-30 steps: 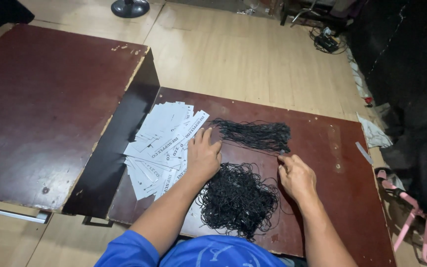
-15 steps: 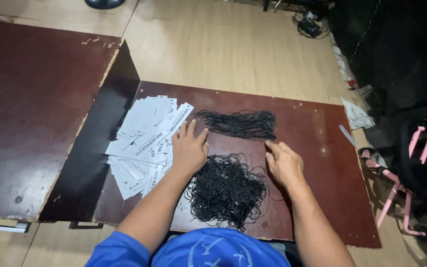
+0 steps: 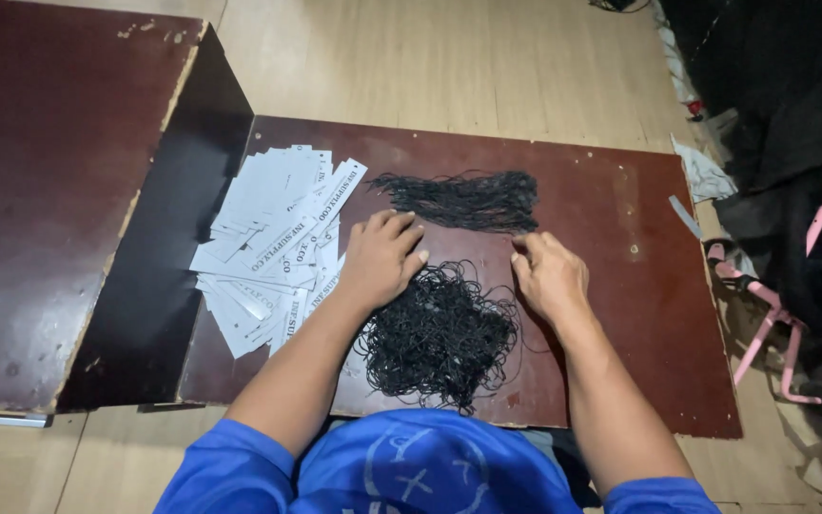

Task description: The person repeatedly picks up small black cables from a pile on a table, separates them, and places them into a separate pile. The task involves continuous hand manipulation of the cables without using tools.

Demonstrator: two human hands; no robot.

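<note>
Left hand: we see our left hand [image 3: 381, 259] lying flat, palm down, fingers spread and gripping nothing; it rests on the near edge of the paper tags [image 3: 278, 243] and touches the loose cord heap [image 3: 440, 333].
Right hand: our right hand [image 3: 549, 276] has the fingers curled together, with the tips on the tabletop [image 3: 620, 209] at the right end of the cord bundle [image 3: 463, 200]; we cannot tell if a cord is pinched between them.
Cord bundle: it lies just beyond both hands, and its long axis runs left to right.
Nearer hand: the right one is at the bundle's end, while the left one is just short of its left part.
Loose cord heap: a tangled black pile between the two wrists, closer to our body.
Paper tags: a fanned white stack to the left of the left hand.
</note>
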